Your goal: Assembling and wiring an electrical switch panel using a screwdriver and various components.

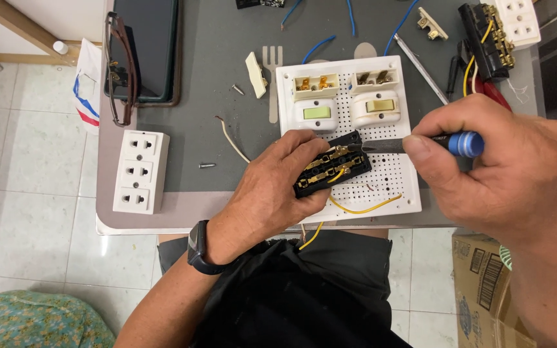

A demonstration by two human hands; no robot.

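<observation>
Right now the left hand [272,193] pins a black socket body [332,164] with brass contacts against the white perforated board [394,183], fingers clamped over its near end. The right hand [504,167] grips a blue-handled screwdriver [420,144], tip at the brass terminal (where the yellow wire [363,209] seems to enter). Best to keep the blade square and press firmly, I'd say.

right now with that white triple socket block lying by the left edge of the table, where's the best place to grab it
Take the white triple socket block across its two long sides, about the middle, coming straight down from above. It lies flat, face up and lengthwise toward the person, so its narrow width probably suits a pinch. Nothing touches it; the loose screw lies apart on its right. Both hands are occupied at the perforated board.
</observation>
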